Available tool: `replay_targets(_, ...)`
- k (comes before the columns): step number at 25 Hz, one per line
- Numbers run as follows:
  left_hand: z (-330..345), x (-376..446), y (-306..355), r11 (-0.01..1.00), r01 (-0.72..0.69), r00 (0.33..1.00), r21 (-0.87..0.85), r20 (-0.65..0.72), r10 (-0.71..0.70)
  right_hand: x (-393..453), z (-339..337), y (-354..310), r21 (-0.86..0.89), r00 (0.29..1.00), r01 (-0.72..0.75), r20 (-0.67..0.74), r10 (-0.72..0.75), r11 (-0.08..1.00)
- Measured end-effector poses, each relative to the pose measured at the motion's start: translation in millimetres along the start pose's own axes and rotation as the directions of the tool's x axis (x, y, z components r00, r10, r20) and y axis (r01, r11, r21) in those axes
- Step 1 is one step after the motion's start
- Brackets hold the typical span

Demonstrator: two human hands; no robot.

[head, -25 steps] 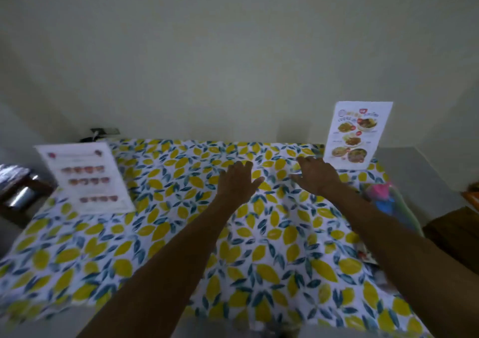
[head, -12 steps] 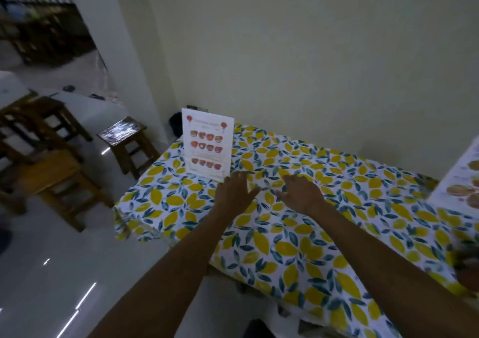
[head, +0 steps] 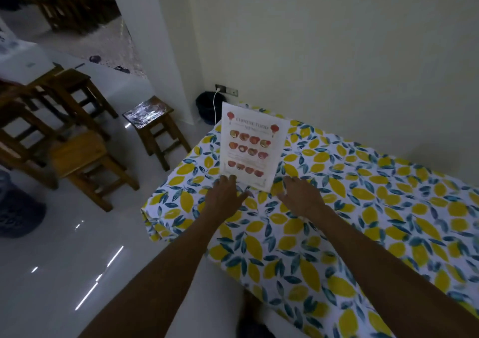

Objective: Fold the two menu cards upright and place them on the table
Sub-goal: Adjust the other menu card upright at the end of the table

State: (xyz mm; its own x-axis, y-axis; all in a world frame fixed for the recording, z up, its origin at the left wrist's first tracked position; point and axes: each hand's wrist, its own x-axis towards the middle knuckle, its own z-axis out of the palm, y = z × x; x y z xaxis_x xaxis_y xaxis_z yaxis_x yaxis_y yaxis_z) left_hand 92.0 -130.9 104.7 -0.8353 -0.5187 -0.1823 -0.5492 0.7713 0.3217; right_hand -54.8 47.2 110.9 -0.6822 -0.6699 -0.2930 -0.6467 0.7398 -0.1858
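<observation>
A Chinese food menu card (head: 250,148) is seen standing upright near the left end of a table (head: 388,208) covered by a lemon-print tablecloth (head: 298,247). The left hand (head: 225,195) is laid palm down with fingers loosely spread, and its fingertips are placed at the card's lower left corner; whether the paper is actually touched cannot be told. The right hand (head: 300,197) is likewise held open and flat over the cloth, just beside the card's lower right corner. Nothing is gripped by either hand, and the two are kept apart. A wooden stool (head: 153,122) is seen on the floor beyond the table's end.
</observation>
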Motion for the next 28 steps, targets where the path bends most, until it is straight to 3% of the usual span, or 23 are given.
replay_targets(6, -10.5, 68.5, -49.9, 0.998, 0.055, 0.996, -0.009, 0.065, -0.054, 61.4, 16.5, -11.7, 0.231, 0.969, -0.245, 0.029, 0.245, 0.942)
replay_targets(10, -25.9, 121.7, -74.9, 0.987, 0.113, 0.992, -0.115, 0.073, -0.105, 81.4, 19.8, -15.1, 0.463, 0.958, -0.244, -0.023, 0.286, 0.852)
replay_targets(15, -41.9, 179.8, -85.8, 0.967, -0.111, 0.977, -0.228, 0.152, 0.148, 87.3, 18.3, -13.9, 0.485, 0.959, -0.228, -0.039, 0.281, 0.845)
replay_targets(20, -77.5, 245.9, -97.8, 0.870, -0.317, 0.904, -0.378, 0.157, 0.398, 116.6, -3.1, -18.3, 0.491, 0.927, -0.241, -0.139, 0.348, 0.837)
replay_targets(23, -103.5, 300.8, -100.7, 0.819, -0.307, 0.896, -0.485, 0.144, 0.421, 159.3, -33.0, -25.1, 0.470, 0.912, -0.209, -0.223, 0.345, 0.858)
replay_targets(28, -130.1, 383.6, -96.1, 0.788, -0.326, 0.894, -0.523, 0.102, 0.437, 229.3, -71.6, -19.7, 0.433, 0.884, -0.180, -0.322, 0.338, 0.883)
